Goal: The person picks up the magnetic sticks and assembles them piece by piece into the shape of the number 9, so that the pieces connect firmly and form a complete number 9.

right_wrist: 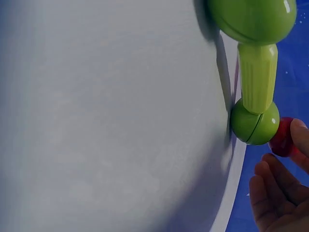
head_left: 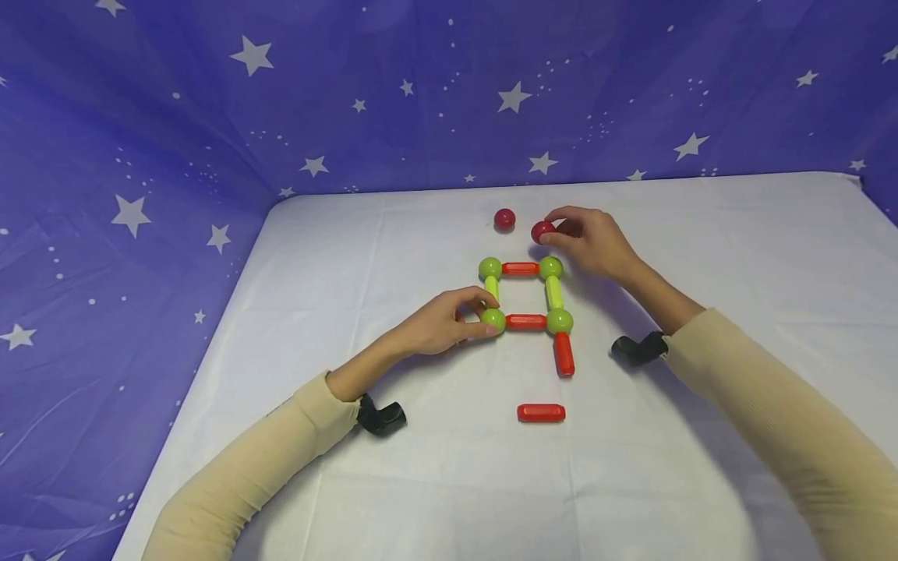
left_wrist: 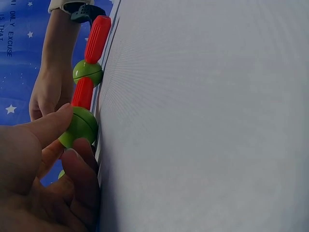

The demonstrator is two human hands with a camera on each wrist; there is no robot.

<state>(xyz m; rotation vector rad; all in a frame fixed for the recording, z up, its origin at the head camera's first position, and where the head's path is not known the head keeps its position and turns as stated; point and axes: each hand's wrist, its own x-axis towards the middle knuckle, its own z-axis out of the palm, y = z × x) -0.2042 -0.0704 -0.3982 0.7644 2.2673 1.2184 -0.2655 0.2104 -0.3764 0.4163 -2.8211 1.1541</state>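
My left hand [head_left: 449, 319] grips the near left green ball [head_left: 494, 320] between thumb and fingers. That ball is one corner of a square of green balls joined by red rods [head_left: 526, 321] and yellow-green rods [head_left: 554, 292]. From the near right green ball [head_left: 559, 322], another red rod [head_left: 564, 354] sticks out toward me. Beyond the square, my right hand [head_left: 592, 241] pinches a red ball [head_left: 542, 231] with thumb and fingers. In the right wrist view the red ball [right_wrist: 281, 137] shows just behind a green ball [right_wrist: 255, 123], partly covered by the thumb.
A second red ball [head_left: 504, 220] lies farther back, left of the right hand. One loose red rod [head_left: 541, 413] rests nearer to me on the white-covered table [head_left: 435, 483]. A blue star-patterned cloth [head_left: 421, 93] hangs behind and at the sides. Black wrist mounts [head_left: 382, 417] stick out from both sleeves.
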